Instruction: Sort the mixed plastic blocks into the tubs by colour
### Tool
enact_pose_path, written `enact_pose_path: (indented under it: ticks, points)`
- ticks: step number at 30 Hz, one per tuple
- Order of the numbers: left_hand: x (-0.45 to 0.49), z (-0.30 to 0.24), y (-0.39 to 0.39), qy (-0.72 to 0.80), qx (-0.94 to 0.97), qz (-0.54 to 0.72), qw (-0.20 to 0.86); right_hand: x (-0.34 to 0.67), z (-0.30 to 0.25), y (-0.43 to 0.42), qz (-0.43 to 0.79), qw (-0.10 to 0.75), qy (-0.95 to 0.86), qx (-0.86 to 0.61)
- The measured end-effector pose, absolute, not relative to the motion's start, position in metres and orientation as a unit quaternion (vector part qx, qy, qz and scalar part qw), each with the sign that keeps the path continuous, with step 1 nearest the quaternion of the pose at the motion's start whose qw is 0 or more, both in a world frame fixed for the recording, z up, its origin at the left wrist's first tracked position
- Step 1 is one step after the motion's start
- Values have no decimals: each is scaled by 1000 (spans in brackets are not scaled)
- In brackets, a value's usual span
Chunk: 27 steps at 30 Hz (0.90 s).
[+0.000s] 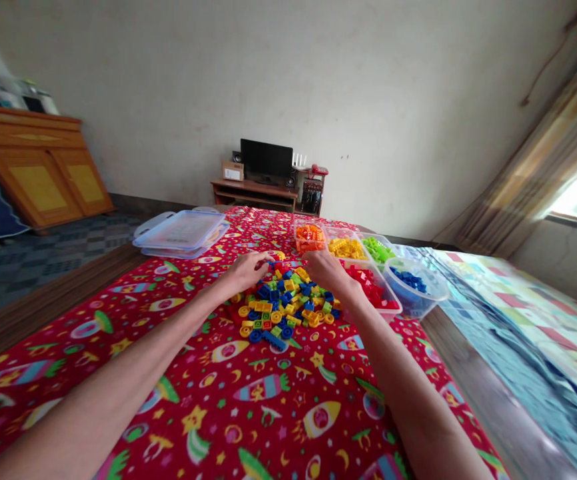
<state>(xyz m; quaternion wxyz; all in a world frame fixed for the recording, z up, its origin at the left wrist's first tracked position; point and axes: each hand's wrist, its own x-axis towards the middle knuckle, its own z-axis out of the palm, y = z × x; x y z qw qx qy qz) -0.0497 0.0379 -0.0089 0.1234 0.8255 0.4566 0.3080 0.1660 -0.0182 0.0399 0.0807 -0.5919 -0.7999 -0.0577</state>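
Note:
A mixed pile of toy building bricks (281, 303) in yellow, blue, green and red lies on the red patterned cloth (248, 413). At its far left edge, my left hand (249, 270) has its fingers curled in a pinch. Something dark blue shows by those fingertips, but I cannot tell whether it is held. My right hand (326, 270) is over the far right side of the pile with bent fingers, and its own back hides whatever they grip. Just beyond that hand stands a clear tub of orange bricks (309, 237).
Right of the pile are tubs of yellow bricks (347, 249), green bricks (377, 250), red bricks (368, 287) and blue bricks (408, 280). Clear plastic lids (183, 230) lie stacked at the far left. A bed (528, 320) adjoins the table's right side.

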Motion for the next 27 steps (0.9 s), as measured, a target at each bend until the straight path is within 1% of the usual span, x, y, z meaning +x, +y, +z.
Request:
enact_pose_path:
  ticks: [7, 14, 17, 20, 22, 24, 27]
  points:
    - [-49, 6, 31, 447, 830, 319, 101, 161, 34, -17, -73, 77, -793, -600]
    - [-74, 2, 44, 495, 807, 287, 149, 153, 32, -21, -92, 53, -805, -584]
    - [-89, 6, 48, 488, 824, 219, 187, 153, 32, -21, -98, 49, -808, -579]
    - [-97, 10, 47, 471, 833, 126, 262, 154, 32, -21, -102, 44, -810, -576]
    - [-96, 10, 44, 475, 821, 96, 302, 154, 33, -21, -104, 40, -808, -578]
    - [-91, 7, 42, 480, 819, 83, 303, 153, 34, -21, -102, 36, -806, -581]
    - [-80, 3, 38, 490, 834, 66, 247, 152, 33, -22, -97, 33, -808, -579]
